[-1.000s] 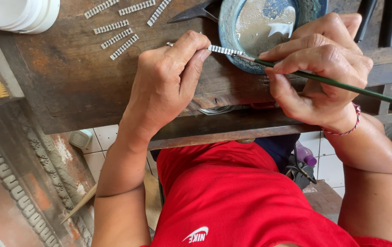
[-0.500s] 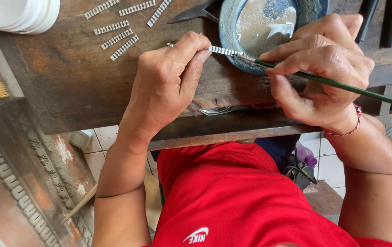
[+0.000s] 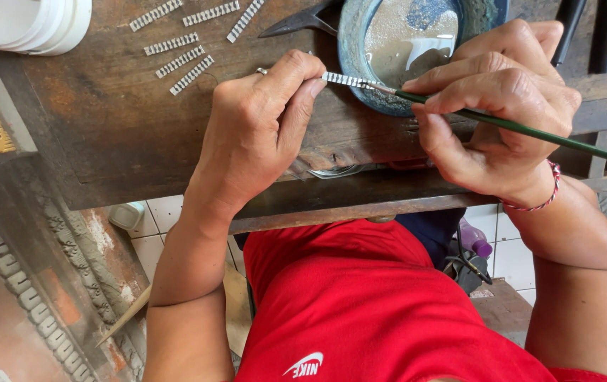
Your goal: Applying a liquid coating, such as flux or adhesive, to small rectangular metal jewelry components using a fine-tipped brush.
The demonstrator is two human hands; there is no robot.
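Dark, worn wooden workbench (image 3: pixel 119 120) is filling the view, with a person in a red shirt sitting close against its edge. Left hand (image 3: pixel 257 131) is pinching a small silver patterned strip (image 3: pixel 342 78) between thumb and forefinger, holding it just in front of the blue bowl (image 3: pixel 360 85). Right hand (image 3: pixel 494 106) is gripping a thin green-handled brush (image 3: pixel 530 131), fingers pressed together around it, its tip touching the strip's end. Six more silver strips (image 3: pixel 183 60) are lying in loose rows at the bench's upper left, near a white round container (image 3: pixel 34 25).
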